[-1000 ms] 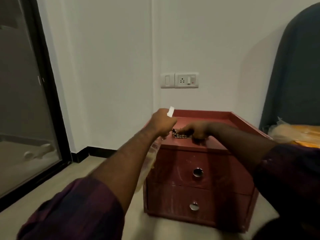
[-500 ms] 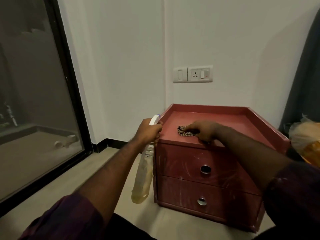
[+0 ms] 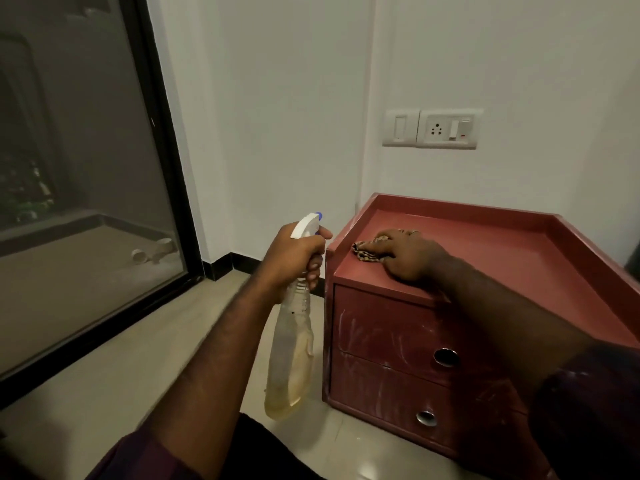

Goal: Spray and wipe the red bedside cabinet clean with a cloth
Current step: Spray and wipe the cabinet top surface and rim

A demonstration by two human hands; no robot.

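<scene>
Through the head camera, my left hand [image 3: 294, 258] is wrapped tight around the neck of a clear spray bottle [image 3: 291, 358], forefinger by the white trigger head. The bottle hangs just beside the cabinet's left side, yellowish liquid pooled in its lower part. My right hand [image 3: 405, 254] lies palm down with fingers stretched over a small checked cloth [image 3: 367, 251], pressing it onto the front left corner of the red bedside cabinet [image 3: 485, 258].

The cabinet stands on a pale tiled floor [image 3: 156, 358] against a white wall that carries a switch and socket plate [image 3: 431, 128]. A black-framed glass door [image 3: 86, 202] is at the left.

The cabinet has a raised rim around its top. Its two drawer fronts carry whitish streaks, each with a round metal knob [image 3: 446, 357].
</scene>
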